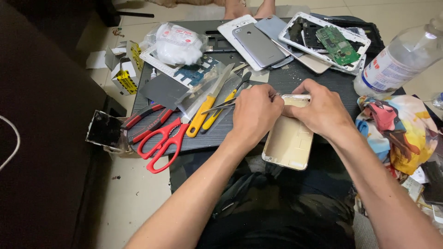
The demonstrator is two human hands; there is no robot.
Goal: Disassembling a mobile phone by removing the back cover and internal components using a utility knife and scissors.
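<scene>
- The gold phone back cover (288,143) lies inner face up on the near edge of the dark work board (295,80), its lower end hanging over the person's lap and its top end tucked under both hands.
- It looks thin, light and fairly stiff — likely a shell that would flex or crease if pried hard at one spot, with smooth sides that could slip; the long side edges look like the safest place to grip it.
- The right hand (323,108) is curled over the cover's top corner, fingers pressing it down against the board and closed on the cover's rim.
- The left hand (254,113) is closed around metal tweezers (219,107), whose free end sticks out to the left of that hand; the working tips are hidden between the two hands, so I cannot tell what they touch.
- Just left of the left hand lie two yellow-handled tools (205,115), then red scissors (161,143) and red-handled pliers (145,121) further left.
- Beyond the hands, at the far side of the board, sit a grey phone back (258,44) and an opened phone frame with a green circuit board (339,44).
- Far left of the hands is a bag of white cotton (177,44).
- To the right of the right hand stand a clear plastic bottle (399,60) and, nearer, a colourful cloth (397,129).
</scene>
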